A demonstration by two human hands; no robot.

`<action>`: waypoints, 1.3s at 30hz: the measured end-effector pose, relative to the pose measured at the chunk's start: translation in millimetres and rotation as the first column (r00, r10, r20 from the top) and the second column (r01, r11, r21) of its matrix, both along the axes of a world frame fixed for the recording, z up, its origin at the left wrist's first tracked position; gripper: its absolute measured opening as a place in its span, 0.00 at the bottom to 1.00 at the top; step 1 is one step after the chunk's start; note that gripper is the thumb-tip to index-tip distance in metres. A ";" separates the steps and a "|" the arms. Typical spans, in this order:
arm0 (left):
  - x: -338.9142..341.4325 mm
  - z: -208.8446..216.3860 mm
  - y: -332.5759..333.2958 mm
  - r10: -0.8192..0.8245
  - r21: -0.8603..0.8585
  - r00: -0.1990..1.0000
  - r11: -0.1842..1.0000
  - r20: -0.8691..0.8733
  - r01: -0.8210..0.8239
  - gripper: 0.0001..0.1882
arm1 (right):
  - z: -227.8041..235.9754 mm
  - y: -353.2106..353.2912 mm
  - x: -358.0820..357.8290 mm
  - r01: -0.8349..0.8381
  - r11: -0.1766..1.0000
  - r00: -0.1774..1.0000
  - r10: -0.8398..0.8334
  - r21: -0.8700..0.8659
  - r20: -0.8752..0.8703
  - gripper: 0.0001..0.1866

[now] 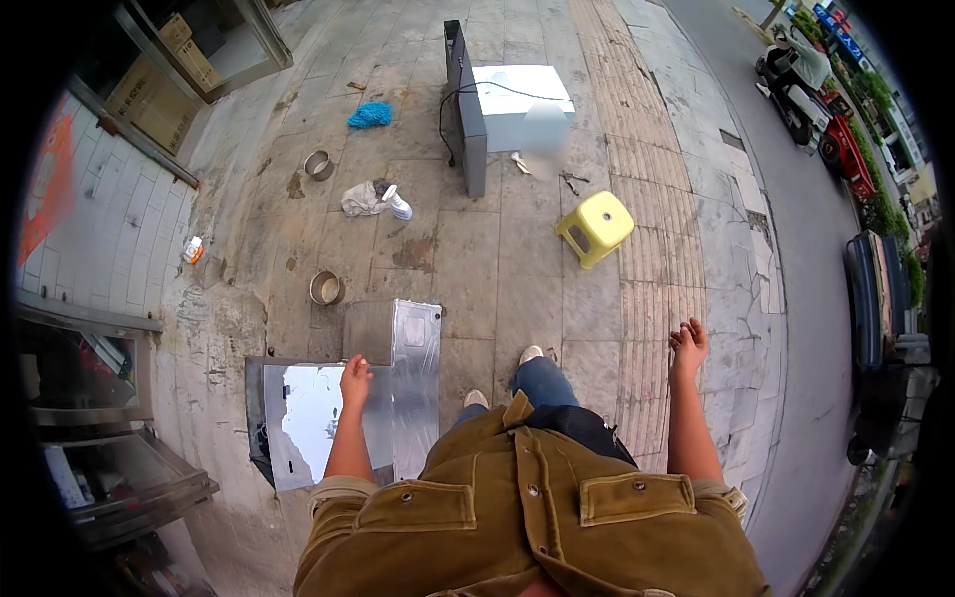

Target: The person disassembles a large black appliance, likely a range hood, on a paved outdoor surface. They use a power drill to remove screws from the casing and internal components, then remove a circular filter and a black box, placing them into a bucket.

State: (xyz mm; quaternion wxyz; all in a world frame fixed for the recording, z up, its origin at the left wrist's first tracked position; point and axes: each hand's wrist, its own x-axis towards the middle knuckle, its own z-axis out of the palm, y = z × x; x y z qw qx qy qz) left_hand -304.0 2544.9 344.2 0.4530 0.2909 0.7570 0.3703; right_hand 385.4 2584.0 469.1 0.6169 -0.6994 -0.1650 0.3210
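Note:
My left hand hangs in the air above a flat metal sheet, its fingers loosely bent and nothing seen in them. That sheet has a bright white reflecting patch and lies on the pavement beside a long panel covered in clear film. Out to the right, my right hand is raised over the ribbed paving with its fingers apart, holding nothing. Nearest to it stands a yellow plastic stool. Both hands are clear of any object.
Ahead stands a dark upright panel with a cable, against a white box-shaped unit. A spray bottle, grey rag, blue cloth and two round metal tins lie leftward. Parked vehicles line the right.

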 end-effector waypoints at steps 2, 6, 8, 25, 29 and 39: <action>45.6 20.6 98.4 -0.078 -0.053 0.997 0.996 -0.013 0.077 0.20 | -19.0 33.2 23.8 0.128 0.991 0.991 -0.127 -0.046 0.030 0.16; 110.5 30.2 254.1 -0.177 0.124 0.982 0.975 -0.058 0.183 0.20 | -79.3 131.0 58.3 0.154 0.985 0.983 -0.160 -0.077 -0.085 0.19; 123.4 19.1 315.5 -0.161 0.159 0.987 0.974 -0.023 0.163 0.20 | -130.4 207.0 93.9 0.106 0.991 0.991 -0.111 -0.078 -0.069 0.19; -195.0 -173.5 567.6 0.364 -0.065 0.920 0.924 -0.147 -0.376 0.22 | -111.5 682.2 -285.6 -0.642 0.750 0.762 0.648 -0.157 -0.021 0.21; -261.1 -325.0 675.5 0.176 -0.197 0.968 0.958 -0.179 -0.210 0.27 | -138.9 716.2 -383.7 -0.530 0.736 0.813 0.582 -0.421 -0.007 0.22; -344.4 -541.3 842.4 0.011 -0.518 0.998 0.855 0.060 0.021 0.31 | -180.2 784.6 -598.2 -0.304 0.530 0.866 0.501 -0.792 0.003 0.26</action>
